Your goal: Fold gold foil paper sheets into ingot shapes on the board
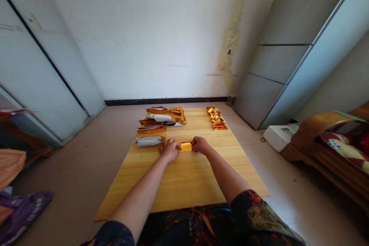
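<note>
A small piece of shiny gold foil paper (186, 147) lies flat on the wooden table, stretched between my two hands. My left hand (170, 149) pinches its left edge, with the hand resting on the tabletop. At the other side, my right hand (201, 145) has its fingers closed on the right edge. Just beyond my left hand sit stacks of gold and white foil sheets (151, 141). Several folded gold foil pieces (216, 118) stand in a row at the far right of the table. My fingertips partly hide the sheet's ends.
The wooden table (184, 184) reaches from my lap towards the white wall. A grey refrigerator (271, 61) stands at the back right. A white box (278, 138) and a wooden bench (325, 153) are to the right, a purple bag (25, 215) on the left.
</note>
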Action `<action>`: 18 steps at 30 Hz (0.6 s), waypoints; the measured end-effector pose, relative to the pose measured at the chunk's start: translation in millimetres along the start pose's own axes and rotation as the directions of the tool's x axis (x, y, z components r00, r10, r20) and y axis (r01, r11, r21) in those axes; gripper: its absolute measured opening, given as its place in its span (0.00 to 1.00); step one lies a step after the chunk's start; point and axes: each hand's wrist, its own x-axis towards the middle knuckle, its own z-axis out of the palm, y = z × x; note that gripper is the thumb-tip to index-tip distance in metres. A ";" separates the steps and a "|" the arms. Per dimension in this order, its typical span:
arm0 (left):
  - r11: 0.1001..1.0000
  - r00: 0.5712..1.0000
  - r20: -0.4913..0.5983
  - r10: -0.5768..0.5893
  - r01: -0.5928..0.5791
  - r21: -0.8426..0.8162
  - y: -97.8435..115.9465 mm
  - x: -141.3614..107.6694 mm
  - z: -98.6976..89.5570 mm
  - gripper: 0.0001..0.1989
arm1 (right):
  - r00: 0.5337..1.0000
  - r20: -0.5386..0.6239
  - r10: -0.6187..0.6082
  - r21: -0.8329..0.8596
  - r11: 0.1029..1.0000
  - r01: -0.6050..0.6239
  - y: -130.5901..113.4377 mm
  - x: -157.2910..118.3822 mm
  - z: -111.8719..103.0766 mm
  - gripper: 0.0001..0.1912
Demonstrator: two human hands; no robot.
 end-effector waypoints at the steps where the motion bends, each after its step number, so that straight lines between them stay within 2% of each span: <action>1: 1.000 1.000 0.003 0.003 -0.003 -0.003 -0.5 0.1 -1.1 0.09 | 1.000 -0.001 -0.002 -0.005 1.000 0.002 0.0 0.2 0.1 0.13; 5: 0.999 0.999 0.017 -0.043 0.044 -0.007 4.3 1.7 -4.2 0.09 | 1.000 -0.030 -0.007 -0.032 0.999 0.006 -0.8 1.4 1.0 0.09; 8: 0.996 0.996 -0.017 -0.087 0.087 -0.002 12.5 2.4 -1.4 0.11 | 0.999 -0.053 0.003 -0.060 0.998 -0.006 -4.6 0.9 1.9 0.05; 14: 0.994 0.987 -0.139 -0.077 0.086 0.061 20.4 -2.8 12.5 0.13 | 0.991 -0.122 0.059 -0.212 0.974 -0.084 -21.5 -6.2 4.5 0.12; 18: 0.996 0.988 -0.141 -0.069 0.077 0.049 18.1 -4.5 14.2 0.11 | 0.988 -0.134 0.071 -0.246 0.964 -0.103 -25.3 -7.4 4.5 0.12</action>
